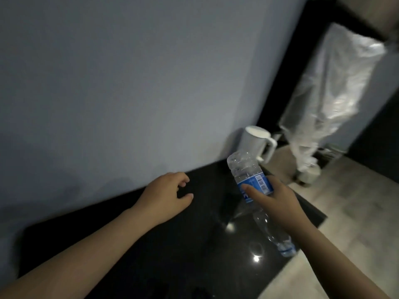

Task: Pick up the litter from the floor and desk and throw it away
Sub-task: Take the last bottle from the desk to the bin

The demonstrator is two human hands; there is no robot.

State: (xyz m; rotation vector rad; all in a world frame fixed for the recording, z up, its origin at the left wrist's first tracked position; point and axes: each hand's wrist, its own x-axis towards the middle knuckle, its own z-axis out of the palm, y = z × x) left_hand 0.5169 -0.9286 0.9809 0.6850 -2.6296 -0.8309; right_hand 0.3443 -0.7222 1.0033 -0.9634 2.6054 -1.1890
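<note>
- While the right hand (278, 203) holds the plastic bottle (257, 182) lifted above the desk (151, 244), near its right edge, I judge the first half of the work on this piece done: it is picked up, but not yet thrown away.
- The fingers and the thumb of this hand are wrapped around the blue label in the middle of the bottle. The bottle is tilted, with its base toward the far right corner and its cap end low, over the right edge.
- The left hand (166, 193) hovers over the desk close to the back edge, by the wall (129, 83). Its fingers are loosely curled and nothing is in them.
- A white mug (257, 143) stands at the far right corner of the desk; to me it does not look like litter.
- Past that corner a pale plastic bag (330, 93) hangs down to the floor (345, 212). It is blurred, so it may be the liner of a bin, but I cannot be sure.
- What is left, as I see it: to carry the bottle there and drop it. Whether more litter waits, this dark view does not tell.
</note>
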